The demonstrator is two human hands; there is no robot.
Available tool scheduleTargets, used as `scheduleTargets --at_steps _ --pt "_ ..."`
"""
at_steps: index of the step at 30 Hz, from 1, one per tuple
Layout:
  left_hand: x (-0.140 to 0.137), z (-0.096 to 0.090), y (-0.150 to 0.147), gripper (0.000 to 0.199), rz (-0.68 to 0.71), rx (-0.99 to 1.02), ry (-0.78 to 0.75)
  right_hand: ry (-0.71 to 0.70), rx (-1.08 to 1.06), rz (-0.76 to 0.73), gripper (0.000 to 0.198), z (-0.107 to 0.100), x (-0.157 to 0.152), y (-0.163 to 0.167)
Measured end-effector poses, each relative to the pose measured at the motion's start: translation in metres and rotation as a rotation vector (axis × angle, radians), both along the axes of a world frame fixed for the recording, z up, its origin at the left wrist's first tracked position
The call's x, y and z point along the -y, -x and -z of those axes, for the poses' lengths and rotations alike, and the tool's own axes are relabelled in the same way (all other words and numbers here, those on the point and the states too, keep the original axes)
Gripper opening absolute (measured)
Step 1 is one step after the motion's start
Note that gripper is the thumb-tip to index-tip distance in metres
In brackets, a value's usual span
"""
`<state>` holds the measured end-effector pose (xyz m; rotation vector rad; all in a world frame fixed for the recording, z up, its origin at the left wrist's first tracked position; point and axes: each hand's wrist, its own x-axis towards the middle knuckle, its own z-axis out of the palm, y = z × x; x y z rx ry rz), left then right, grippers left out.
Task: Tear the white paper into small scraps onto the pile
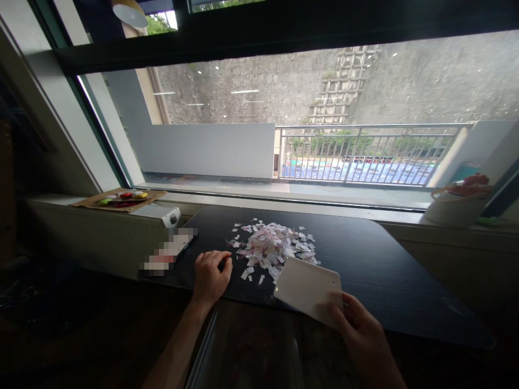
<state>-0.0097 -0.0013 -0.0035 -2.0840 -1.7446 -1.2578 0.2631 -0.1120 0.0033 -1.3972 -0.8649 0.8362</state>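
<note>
A pile of small cut paper pieces (273,243), mostly white with some pinkish ones, lies on the dark table (357,254). My right hand (359,327) grips the near right edge of a flat white plastic board (308,286), which has rounded corners and a small hole. The board is tilted, its far edge at the near side of the pile. Just left of the pile, at the table's near edge, is my left hand (213,275). Its fingers are curled in toward the thumb; whatever they may hold is hidden. Below the table edge shows a see-through container (203,351), dim inside.
A phone-like flat object (172,251), partly pixelated, rests at the table's left end. On the sill are a brown board (87,201) with colourful items and, at right, a white bucket-like container (452,208). A white heater (168,216) stands behind, below the large window.
</note>
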Motion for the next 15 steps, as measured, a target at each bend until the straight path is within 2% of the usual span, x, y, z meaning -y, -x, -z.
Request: scheduleTargets --at_steps 15 --pt "0.0007 -0.0018 -0.0011 0.019 0.002 0.004 0.007 0.026 -0.048 -0.018 0.043 -0.0007 0.0045 0.0036"
